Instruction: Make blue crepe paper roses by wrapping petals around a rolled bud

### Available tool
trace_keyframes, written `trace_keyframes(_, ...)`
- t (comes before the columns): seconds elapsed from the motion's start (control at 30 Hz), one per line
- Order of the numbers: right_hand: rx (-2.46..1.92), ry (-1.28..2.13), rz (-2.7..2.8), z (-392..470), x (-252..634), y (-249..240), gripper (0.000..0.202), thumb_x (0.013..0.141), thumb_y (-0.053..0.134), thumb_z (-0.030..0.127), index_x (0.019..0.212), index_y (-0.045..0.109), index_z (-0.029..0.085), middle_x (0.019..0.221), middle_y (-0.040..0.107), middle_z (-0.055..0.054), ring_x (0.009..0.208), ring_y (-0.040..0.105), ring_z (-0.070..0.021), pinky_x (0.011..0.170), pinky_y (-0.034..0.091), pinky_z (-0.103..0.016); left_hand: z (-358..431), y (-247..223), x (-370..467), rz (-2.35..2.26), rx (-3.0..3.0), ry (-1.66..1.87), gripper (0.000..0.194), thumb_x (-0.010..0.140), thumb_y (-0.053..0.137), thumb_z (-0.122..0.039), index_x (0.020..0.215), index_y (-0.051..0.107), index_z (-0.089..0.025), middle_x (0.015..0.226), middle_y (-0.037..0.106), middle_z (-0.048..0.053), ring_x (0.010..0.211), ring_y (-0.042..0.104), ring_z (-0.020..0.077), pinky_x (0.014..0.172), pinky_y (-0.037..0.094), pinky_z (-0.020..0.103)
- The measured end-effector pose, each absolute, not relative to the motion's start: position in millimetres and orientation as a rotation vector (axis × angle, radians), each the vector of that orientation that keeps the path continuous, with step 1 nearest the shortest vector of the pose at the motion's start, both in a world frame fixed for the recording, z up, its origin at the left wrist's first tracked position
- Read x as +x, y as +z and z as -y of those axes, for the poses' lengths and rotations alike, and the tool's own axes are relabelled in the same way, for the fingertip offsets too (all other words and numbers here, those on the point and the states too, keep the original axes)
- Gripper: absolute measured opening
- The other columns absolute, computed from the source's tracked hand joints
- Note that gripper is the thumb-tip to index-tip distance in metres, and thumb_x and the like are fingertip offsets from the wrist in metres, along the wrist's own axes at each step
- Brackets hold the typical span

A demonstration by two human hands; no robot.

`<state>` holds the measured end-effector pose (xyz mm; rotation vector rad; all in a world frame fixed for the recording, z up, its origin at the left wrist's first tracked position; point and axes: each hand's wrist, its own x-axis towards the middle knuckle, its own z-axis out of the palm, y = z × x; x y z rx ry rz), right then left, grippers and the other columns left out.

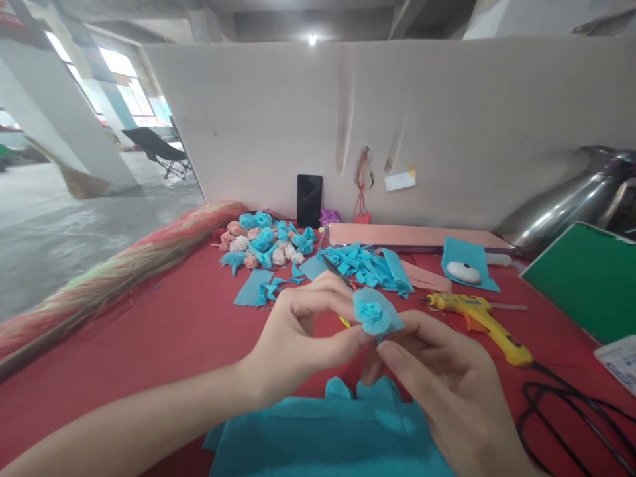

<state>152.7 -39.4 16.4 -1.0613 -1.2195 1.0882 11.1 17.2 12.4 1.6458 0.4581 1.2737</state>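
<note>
A small blue crepe paper flower with a tight rolled centre and a wider outer petal is held up in front of me. My left hand pinches it from the left between thumb and forefinger. From the right, my right hand grips the flower's base and lower petal edge with thumb and fingers; part of the base is hidden behind them. Below the hands lie blue paper sheets with a few rounded petal pieces at their upper edge.
Finished blue, pink and white paper flowers are heaped at back left. Blue paper strips lie beyond my hands. A yellow glue gun with a black cord lies right. A phone leans on the white board; a metal kettle stands right.
</note>
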Motion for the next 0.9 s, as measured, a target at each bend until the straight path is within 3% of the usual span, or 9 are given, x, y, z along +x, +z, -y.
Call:
trace_keyframes(0.13, -1.059, 1.159, 1.131, 40.0, 151.8, 18.8, 0.016, 0.074, 0.07, 0.035, 0.064, 0.068, 0.023, 0.05, 0.065, 0.004, 0.048, 0.057, -0.0097, 0.051, 0.046, -0.02, -19.0, 14.2, 10.4, -0.433, 1.68, 1.27, 0.018, 0.07, 0.068, -0.006, 0.067, 0.072, -0.023, 0.07, 0.064, 0.0, 0.073, 0.056, 0.0147, 0.072, 0.047, 0.03)
trace_keyframes(0.33, -0.876, 1.38, 1.176, 30.4, 160.4, 14.0, 0.012, 0.078, 0.069, 0.036, 0.075, 0.075, 0.026, 0.051, 0.066, 0.004, 0.049, 0.058, -0.008, 0.053, 0.044, -0.019, -22.9, 18.0, 6.5, -0.396, 1.792, 1.262, 0.016, 0.075, 0.069, -0.013, 0.076, 0.075, -0.028, 0.07, 0.066, 0.0, 0.073, 0.055, 0.0152, 0.074, 0.045, 0.033)
trace_keyframes(0.57, -0.785, 1.517, 1.037, 24.9, 160.1, 13.7, 0.019, 0.076, 0.071, 0.036, 0.064, 0.07, 0.022, 0.047, 0.062, 0.005, 0.045, 0.053, -0.0082, 0.058, 0.046, -0.022, -25.6, 26.3, 3.8, -0.419, 2.076, 1.277, 0.016, 0.08, 0.063, -0.01, 0.081, 0.074, -0.021, 0.076, 0.067, 0.004, 0.073, 0.056, 0.0172, 0.073, 0.047, 0.034)
trace_keyframes(0.67, -0.75, 1.65, 0.911, 25.9, 159.3, 14.6, 0.022, 0.076, 0.07, 0.038, 0.063, 0.068, 0.022, 0.045, 0.057, 0.005, 0.045, 0.05, -0.007, 0.054, 0.044, -0.019, -25.5, 27.9, 3.7, -0.477, 2.171, 1.379, 0.011, 0.078, 0.065, -0.01, 0.08, 0.07, -0.019, 0.075, 0.066, 0.003, 0.075, 0.057, 0.017, 0.074, 0.046, 0.033)
trace_keyframes(0.9, -0.619, 1.834, 0.788, 24.9, 159.2, 9.8, 0.021, 0.076, 0.072, 0.038, 0.065, 0.07, 0.021, 0.044, 0.058, 0.006, 0.049, 0.05, -0.0045, 0.06, 0.044, -0.013, -26.1, 30.3, -0.3, -0.541, 2.396, 1.487, 0.028, 0.078, 0.068, -0.016, 0.104, 0.058, -0.019, 0.109, 0.059, 0.006, 0.102, 0.052, 0.0195, 0.092, 0.038, 0.034)
